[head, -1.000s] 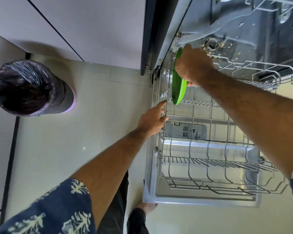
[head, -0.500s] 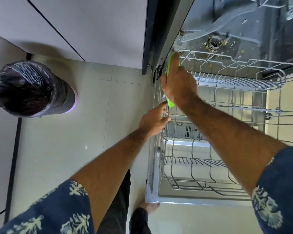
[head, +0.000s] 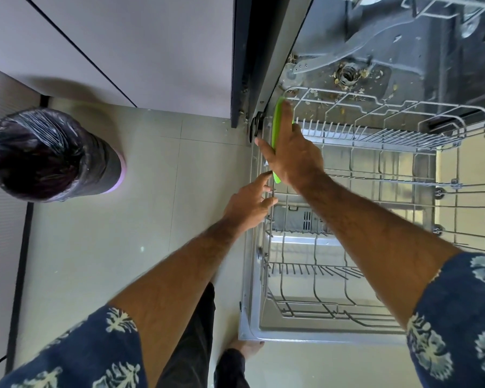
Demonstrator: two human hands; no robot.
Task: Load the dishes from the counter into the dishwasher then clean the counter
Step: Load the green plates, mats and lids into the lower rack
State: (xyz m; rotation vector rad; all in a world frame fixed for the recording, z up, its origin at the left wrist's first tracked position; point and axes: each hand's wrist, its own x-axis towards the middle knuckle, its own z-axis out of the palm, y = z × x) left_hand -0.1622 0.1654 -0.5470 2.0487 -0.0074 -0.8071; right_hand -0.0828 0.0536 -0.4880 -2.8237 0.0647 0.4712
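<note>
— Which hand is carrying the plate [head: 276,127]?

— The right hand [head: 293,155]. Its fingers are closing around the green plate, thumb on the left face, the others on the right, holding it on edge.

— How is it lying?

— Its long axis is running near to far along the left wall of the rack [head: 403,141]. I judge it needs lowering straight between the tines.

— And the left hand [head: 248,204]?

— It's resting just nearer than the plate, fingers loosely curling on the rack's left rim, gripping nothing else.

— Anything loaded?

— The rack is looking bare; crumbs are lying on the tub floor [head: 375,60]. A lined bin [head: 48,155] is standing well apart, left.
</note>
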